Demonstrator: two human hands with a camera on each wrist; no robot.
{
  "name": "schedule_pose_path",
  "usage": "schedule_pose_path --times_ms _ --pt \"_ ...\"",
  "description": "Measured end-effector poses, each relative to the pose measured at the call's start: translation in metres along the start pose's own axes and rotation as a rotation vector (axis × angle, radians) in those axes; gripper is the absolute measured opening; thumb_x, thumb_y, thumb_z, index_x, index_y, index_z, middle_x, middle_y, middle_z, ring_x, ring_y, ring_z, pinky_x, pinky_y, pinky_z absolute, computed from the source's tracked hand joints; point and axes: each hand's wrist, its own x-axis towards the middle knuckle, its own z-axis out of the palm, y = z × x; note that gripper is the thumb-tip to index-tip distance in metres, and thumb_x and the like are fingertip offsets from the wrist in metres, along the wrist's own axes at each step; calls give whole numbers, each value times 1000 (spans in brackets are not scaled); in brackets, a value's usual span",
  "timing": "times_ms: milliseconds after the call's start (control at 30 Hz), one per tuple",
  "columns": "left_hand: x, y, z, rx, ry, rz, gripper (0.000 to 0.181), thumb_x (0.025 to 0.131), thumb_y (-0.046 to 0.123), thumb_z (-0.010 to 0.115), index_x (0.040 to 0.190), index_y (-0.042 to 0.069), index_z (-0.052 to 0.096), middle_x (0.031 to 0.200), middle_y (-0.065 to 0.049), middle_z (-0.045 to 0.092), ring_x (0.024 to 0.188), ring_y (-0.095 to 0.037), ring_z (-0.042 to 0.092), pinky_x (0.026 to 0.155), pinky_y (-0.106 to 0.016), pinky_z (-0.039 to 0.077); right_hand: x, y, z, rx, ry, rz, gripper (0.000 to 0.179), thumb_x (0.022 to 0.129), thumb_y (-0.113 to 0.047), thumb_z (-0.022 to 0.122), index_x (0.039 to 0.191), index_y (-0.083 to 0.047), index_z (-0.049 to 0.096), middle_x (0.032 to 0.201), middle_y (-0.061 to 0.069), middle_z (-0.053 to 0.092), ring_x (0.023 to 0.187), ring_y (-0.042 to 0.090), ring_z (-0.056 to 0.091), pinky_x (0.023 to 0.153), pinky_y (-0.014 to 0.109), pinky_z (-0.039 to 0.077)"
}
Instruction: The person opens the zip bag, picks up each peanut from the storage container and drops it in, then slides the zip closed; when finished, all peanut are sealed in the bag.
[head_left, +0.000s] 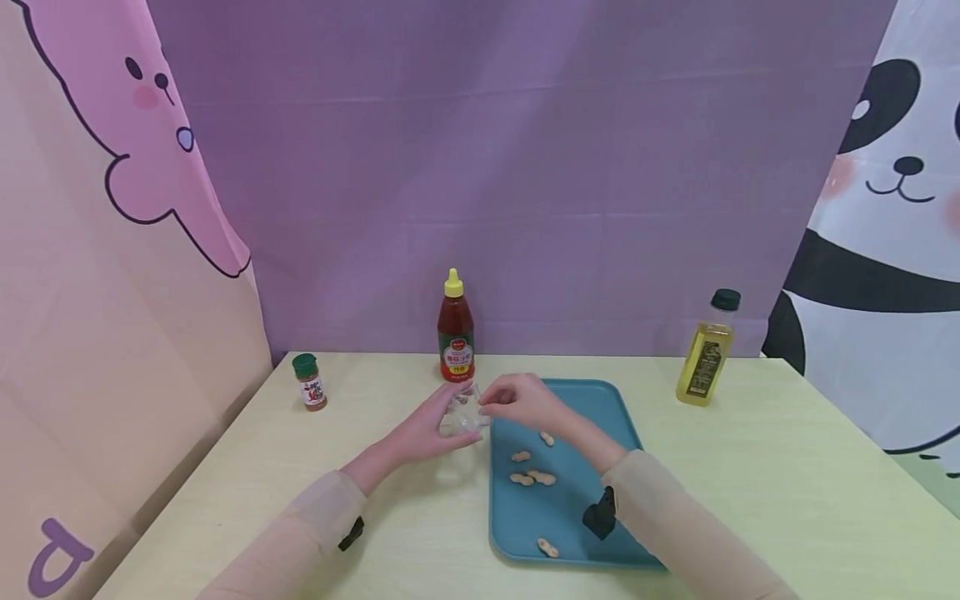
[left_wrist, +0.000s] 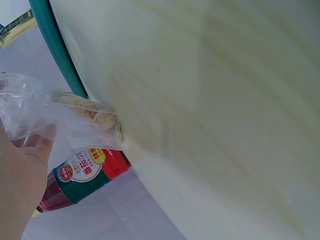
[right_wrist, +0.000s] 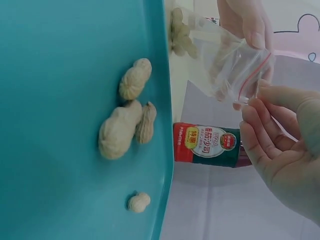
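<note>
A clear zip bag [right_wrist: 225, 60] with a red line near its mouth hangs upright just left of the tray, and peanuts [right_wrist: 181, 35] lie at its bottom. My left hand [head_left: 435, 421] holds the bag from the left side, thumb on one face and fingers behind. With thumb and fingertips, my right hand [head_left: 528, 400] pinches the bag's edge at the mouth. Several unshelled peanuts [right_wrist: 120, 132] are spread on the blue tray [head_left: 570, 521] under my right forearm. In the left wrist view, more peanuts [left_wrist: 95, 112] show through the plastic at the bag's lower end.
A ketchup bottle [head_left: 456, 333] stands behind the bag. To the far left is a small green-capped spice jar [head_left: 310, 383], and at the right back an oil bottle [head_left: 707, 354]. A purple cloth [head_left: 525, 167] hangs behind the table [head_left: 765, 500].
</note>
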Motion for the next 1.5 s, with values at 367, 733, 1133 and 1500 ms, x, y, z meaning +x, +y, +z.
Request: schedule_pose_path --times_ms 367,733,1133,1500 --pt "0 2 -1 13 -4 -18 83 83 41 69 149 23 22 149 3 35 138 -21 31 109 -49 34 -19 24 -17 -28 83 54 19 87 -21 67 99 -8 70 92 4 70 79 13 63 69 26 54" --pt "0 0 -1 18 -9 -3 84 81 47 68 148 20 25 147 2 37 136 -20 34 109 -47 35 -43 68 -22 -104 14 170 20 87 -22 66 96 -6 71 90 5 70 81 18 64 68 30 53" --pt "1 -3 0 17 -5 -4 84 81 48 68 148 21 24 147 3 37 136 -20 34 109 -47 35 -49 72 -23 -79 -143 222 17 83 -22 70 93 -8 71 87 1 70 78 11 61 68 29 51" --pt "0 -2 0 12 -6 -15 82 83 41 69 148 22 23 147 3 37 138 -20 32 110 -46 33 -49 74 -23 -57 -190 152 14 86 -14 67 97 -6 70 91 5 69 80 13 62 68 28 51"
